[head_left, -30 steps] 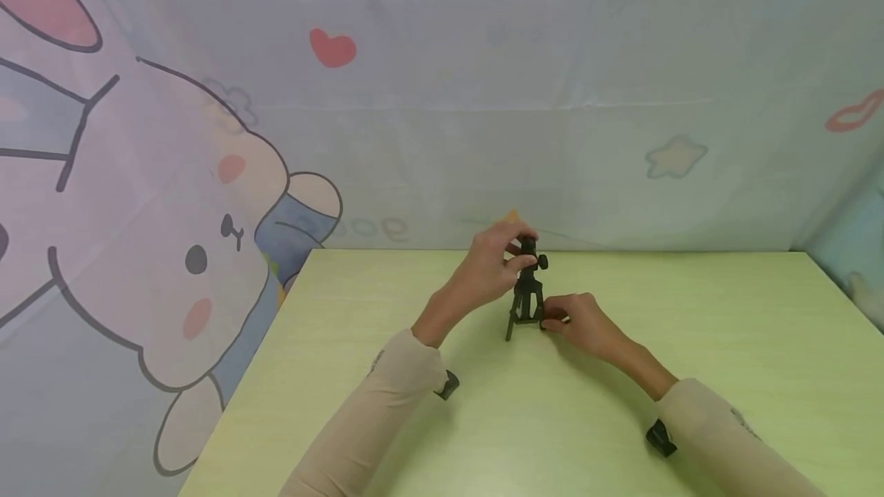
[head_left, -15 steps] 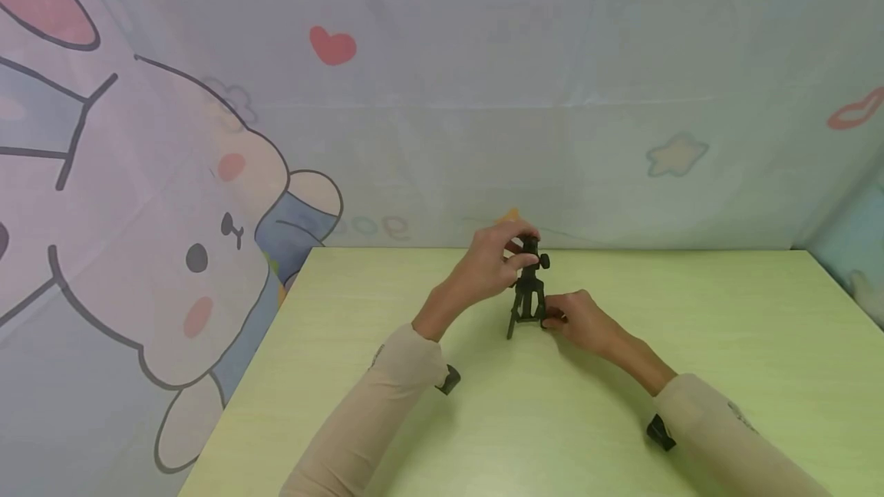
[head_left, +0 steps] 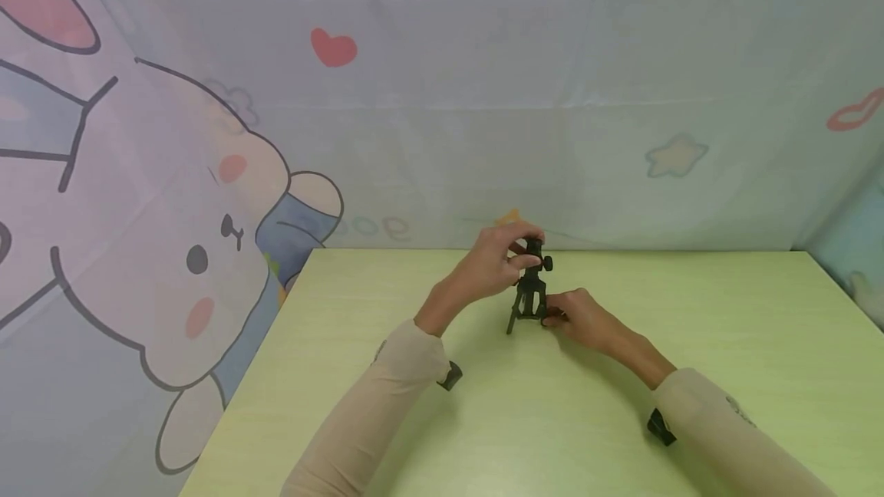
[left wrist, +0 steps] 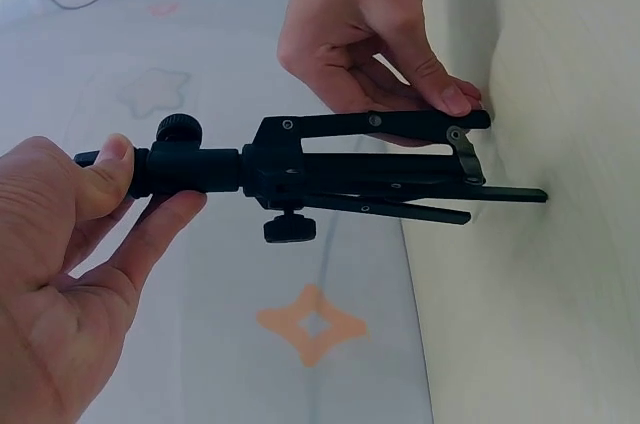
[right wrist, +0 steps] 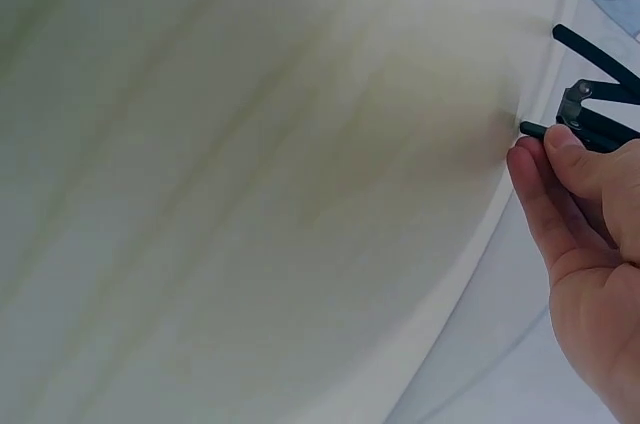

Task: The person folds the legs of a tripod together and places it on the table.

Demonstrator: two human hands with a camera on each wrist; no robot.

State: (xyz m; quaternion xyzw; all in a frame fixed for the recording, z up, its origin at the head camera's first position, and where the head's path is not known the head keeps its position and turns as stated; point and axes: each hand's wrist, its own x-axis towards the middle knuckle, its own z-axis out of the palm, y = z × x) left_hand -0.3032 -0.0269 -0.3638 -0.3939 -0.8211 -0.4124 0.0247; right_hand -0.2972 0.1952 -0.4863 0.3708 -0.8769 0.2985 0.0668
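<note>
While L hand & R hand pinch tripod, cartoon backdrop borders grn tbl.

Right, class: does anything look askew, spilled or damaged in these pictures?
Nothing stands out; no spill or damage shows. The black mini tripod has legs only narrowly spread, but the left hand grips its top and the right hand pinches one leg, so this seems ordinary handling.

Compared with a second ago, your left hand sits slightly farther to your right, and the top of the black tripod is shifted the same way. The tip of its near leg shows a little higher in the head view. Both your left sleeve and right sleeve reach slightly farther forward.
</note>
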